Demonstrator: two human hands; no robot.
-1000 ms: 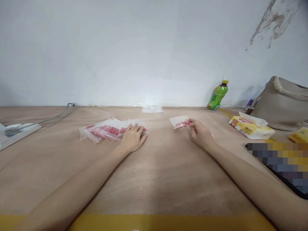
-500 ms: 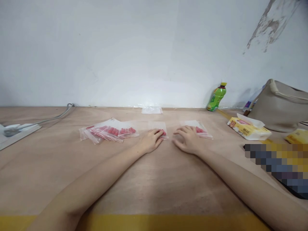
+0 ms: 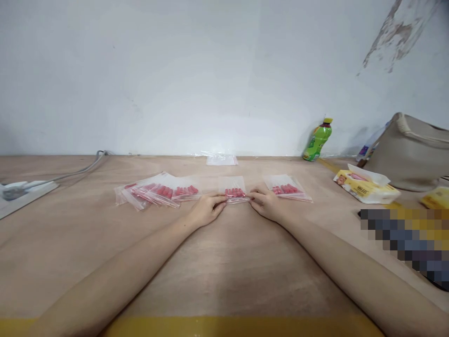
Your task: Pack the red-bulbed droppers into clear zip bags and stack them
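A small clear bag [image 3: 232,183] with several red pieces lies flat at the middle of the table, its near edge toward me. My left hand [image 3: 207,208] has its fingers together, pinching the near left corner of this bag. On the other side my right hand [image 3: 265,204] pinches the near right corner. Just beyond the right hand lie more bags [image 3: 288,187] with red pieces. A fanned pile of similar bags [image 3: 157,189] is left of my left hand.
Some clear bags [image 3: 221,160] lie by the wall. At the right stand a green bottle [image 3: 317,140], a yellow tissue pack [image 3: 366,187] and a beige handbag [image 3: 403,154]. A grey cable [image 3: 80,171] and white power strip [image 3: 35,191] are at the left.
My left hand has slid left and off the red pieces to the bag's left corner. The right hand has moved slightly toward me and left, onto the right corner. More of the middle bag shows.
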